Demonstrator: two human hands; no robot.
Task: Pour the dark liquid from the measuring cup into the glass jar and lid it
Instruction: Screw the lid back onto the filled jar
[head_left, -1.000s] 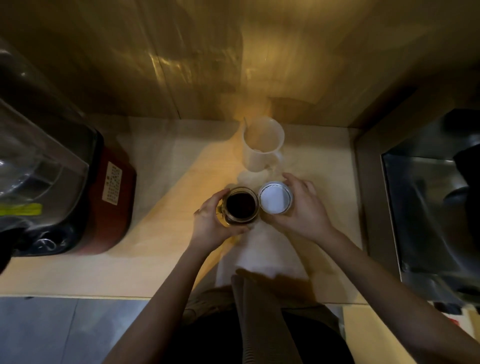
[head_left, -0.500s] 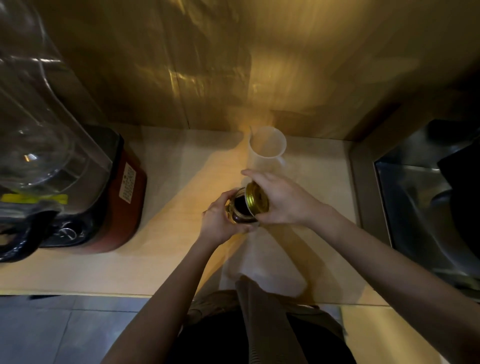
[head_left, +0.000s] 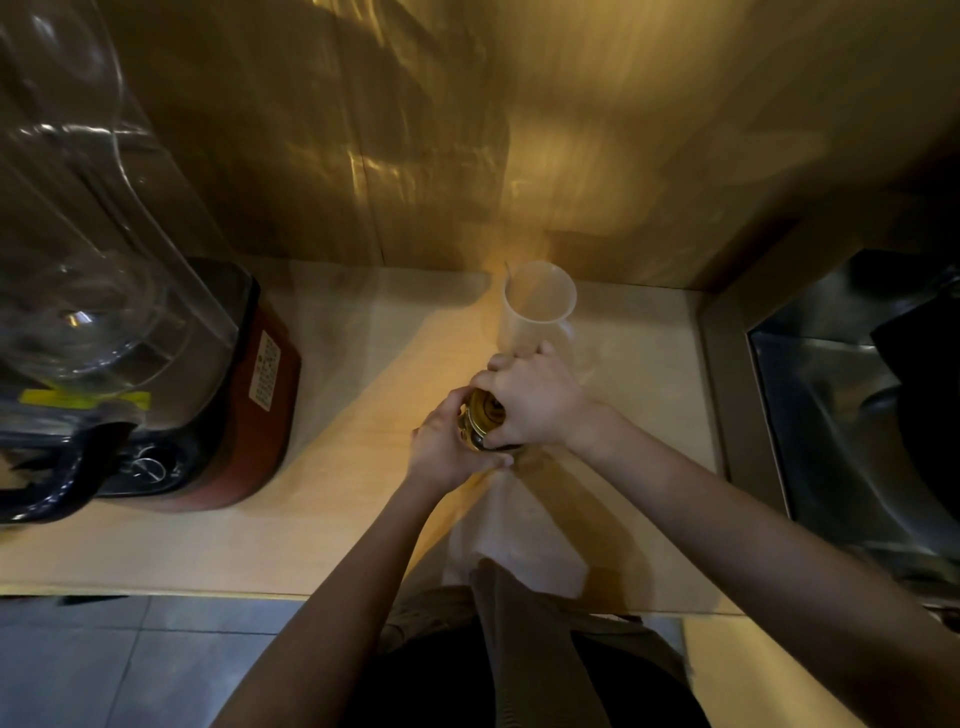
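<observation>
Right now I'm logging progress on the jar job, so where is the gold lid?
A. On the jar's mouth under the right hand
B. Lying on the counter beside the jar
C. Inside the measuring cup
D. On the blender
A: the gold lid sits on the jar's mouth, gripped by the right hand, while the left hand holds the jar's side.

At the centre of the frame a glass jar (head_left: 470, 434) is gripped from the left by the left hand (head_left: 448, 447), while a gold lid (head_left: 484, 413) is pressed onto its mouth by the right hand (head_left: 530, 397). Just above them an empty measuring cup (head_left: 537, 306) is seen upright on the wooden counter (head_left: 332, 540). A red-based blender (head_left: 156, 374) is seen at the left, and a metal sink (head_left: 841, 415) at the right.
</observation>
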